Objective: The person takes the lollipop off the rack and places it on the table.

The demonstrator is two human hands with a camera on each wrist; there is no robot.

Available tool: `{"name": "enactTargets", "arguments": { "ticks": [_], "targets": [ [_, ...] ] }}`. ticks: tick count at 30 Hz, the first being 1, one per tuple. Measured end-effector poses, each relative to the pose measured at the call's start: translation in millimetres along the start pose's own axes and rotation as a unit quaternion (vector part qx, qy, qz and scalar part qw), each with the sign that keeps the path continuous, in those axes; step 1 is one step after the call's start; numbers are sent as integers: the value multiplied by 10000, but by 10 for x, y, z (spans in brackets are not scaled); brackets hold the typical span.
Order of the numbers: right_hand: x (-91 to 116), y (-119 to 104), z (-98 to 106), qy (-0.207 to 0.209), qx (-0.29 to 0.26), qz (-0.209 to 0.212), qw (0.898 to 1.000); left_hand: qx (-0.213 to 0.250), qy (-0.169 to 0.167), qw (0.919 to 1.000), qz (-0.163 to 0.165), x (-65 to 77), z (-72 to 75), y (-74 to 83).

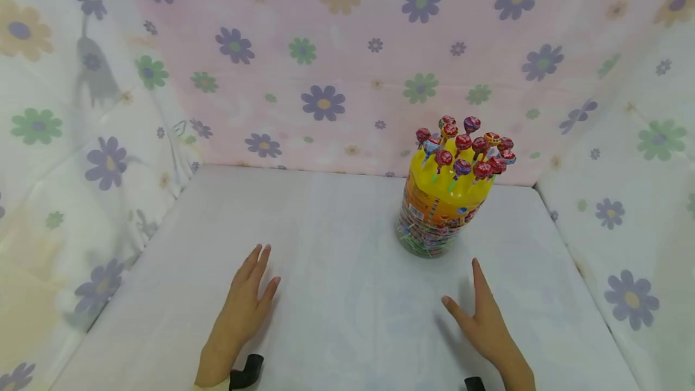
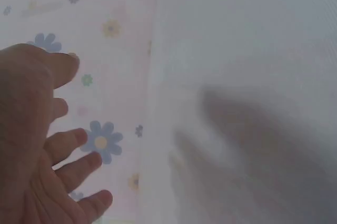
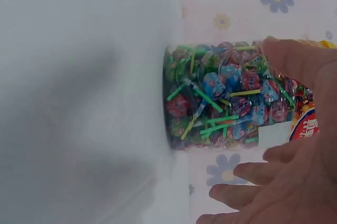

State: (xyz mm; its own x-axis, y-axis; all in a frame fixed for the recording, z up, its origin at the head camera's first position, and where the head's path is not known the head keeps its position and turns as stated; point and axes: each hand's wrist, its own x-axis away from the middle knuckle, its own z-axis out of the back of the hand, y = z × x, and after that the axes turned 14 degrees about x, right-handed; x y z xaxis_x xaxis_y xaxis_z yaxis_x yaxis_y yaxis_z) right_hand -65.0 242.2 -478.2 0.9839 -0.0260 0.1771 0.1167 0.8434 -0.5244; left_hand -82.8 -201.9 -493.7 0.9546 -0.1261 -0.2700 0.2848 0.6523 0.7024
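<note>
Currently I see the jar [image 1: 431, 222] standing upright on the right, toward the far side of the table [image 1: 347, 294], with lollipops [image 1: 463, 142] stuck in its yellow lid [image 1: 434, 187]. On the right wrist feed I make out more sweets [image 3: 213, 84] through its clear wall. I watch the right hand [image 1: 485, 327] just nearer than the jar, thumb and fingers parted, gripping nothing. Near left, the left hand [image 1: 244, 312] also spreads its fingers, holding nothing, well apart from the jar. Flowered cloth [image 1: 374, 107] hangs behind.
</note>
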Motion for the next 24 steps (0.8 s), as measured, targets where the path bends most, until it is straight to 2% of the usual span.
{"name": "enactTargets", "arguments": {
  "ticks": [7,11,15,20,24],
  "targets": [
    [-192,-61,46,679,-800,-57,9945,769,301,9940,-721,-157,-89,55],
    [-388,-51,81,792,-1245,-19,9891,1186,300,9862,-1115,-300,-128,192],
    [-584,-51,146,798,-1468,151,9858,1482,173,9794,-1360,-443,-164,352],
    [-763,-98,188,970,-1706,475,9794,1914,113,9663,-1719,-642,-226,541],
    [-897,-116,169,1340,-2021,870,9662,2480,53,9518,-1803,-821,-275,723]
  ]
}}
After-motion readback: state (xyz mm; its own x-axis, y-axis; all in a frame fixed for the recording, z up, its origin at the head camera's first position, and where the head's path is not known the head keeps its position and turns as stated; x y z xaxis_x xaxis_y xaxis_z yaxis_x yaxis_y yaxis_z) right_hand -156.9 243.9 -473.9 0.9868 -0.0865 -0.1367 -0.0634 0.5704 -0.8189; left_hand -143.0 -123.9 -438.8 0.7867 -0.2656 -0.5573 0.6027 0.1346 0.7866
